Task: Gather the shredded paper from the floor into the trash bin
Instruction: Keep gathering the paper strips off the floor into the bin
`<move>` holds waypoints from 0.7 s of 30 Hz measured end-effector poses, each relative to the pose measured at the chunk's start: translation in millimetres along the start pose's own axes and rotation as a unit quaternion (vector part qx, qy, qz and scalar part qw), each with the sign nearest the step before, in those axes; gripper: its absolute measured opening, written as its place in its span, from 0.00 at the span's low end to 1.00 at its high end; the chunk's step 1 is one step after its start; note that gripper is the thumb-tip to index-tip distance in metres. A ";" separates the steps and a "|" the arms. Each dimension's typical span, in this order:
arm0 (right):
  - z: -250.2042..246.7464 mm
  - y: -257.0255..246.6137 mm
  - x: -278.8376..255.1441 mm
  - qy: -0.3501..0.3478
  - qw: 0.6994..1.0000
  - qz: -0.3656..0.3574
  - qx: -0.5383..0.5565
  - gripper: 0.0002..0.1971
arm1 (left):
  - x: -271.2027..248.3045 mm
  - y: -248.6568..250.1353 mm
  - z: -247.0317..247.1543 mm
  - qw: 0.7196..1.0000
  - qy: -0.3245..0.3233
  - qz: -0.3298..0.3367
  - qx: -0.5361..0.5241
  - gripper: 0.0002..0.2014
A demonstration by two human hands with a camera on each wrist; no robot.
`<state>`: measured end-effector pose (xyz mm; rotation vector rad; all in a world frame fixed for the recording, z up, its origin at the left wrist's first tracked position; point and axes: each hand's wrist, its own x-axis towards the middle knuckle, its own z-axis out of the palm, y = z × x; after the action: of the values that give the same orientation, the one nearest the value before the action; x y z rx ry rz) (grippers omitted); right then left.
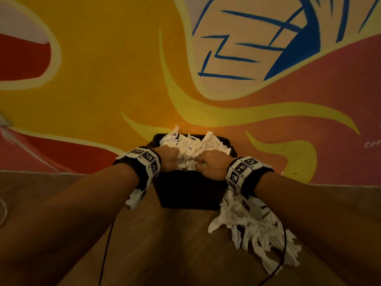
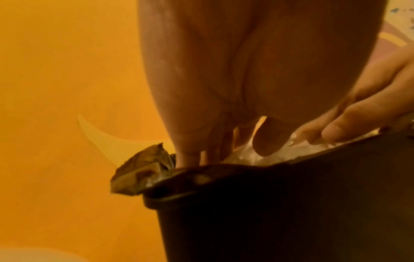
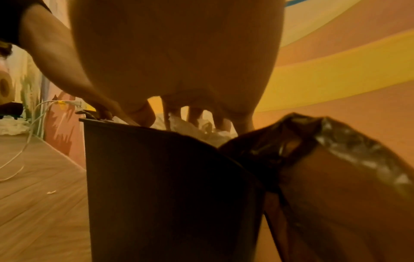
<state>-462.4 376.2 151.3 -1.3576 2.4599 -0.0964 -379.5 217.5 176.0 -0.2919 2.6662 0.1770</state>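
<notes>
Against a wall painted in orange, yellow and blue swirls (image 1: 103,69), a black rectangular plastic trash bin (image 1: 189,190) stands on wood-grain flooring (image 1: 175,244), heaped above its rim with white shredded paper (image 1: 191,145). Both hands reach into the heap: the left hand (image 1: 168,158) and right hand (image 1: 212,164) have fingers pointing down into the shreds; whether they grasp any cannot be told. A loose pile of shredded paper (image 1: 253,230) lies on the floor just right of the bin, under the right forearm.
</notes>
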 end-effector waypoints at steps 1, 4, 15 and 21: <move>1.0 -0.6 2.2 -0.004 1.000 0.003 0.004 0.22 | 2.8 0.6 1.0 1.000 -0.015 -0.008 -0.002 0.16; 2.2 -1.3 6.9 -0.017 0.999 0.021 0.036 0.19 | 7.7 4.8 3.5 0.998 -0.050 -0.027 0.003 0.22; 1.6 13.9 1.7 0.029 0.995 0.018 0.095 0.17 | -0.5 11.8 5.7 0.994 -0.084 -0.051 -0.043 0.28; -5.1 14.6 4.9 0.132 0.984 -0.005 0.122 0.20 | -5.1 5.7 -9.0 0.990 0.014 -0.001 -0.138 0.24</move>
<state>-478.3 379.5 151.8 -1.3205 2.5456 -0.5969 -380.2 222.3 186.7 -0.3854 2.6670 0.5468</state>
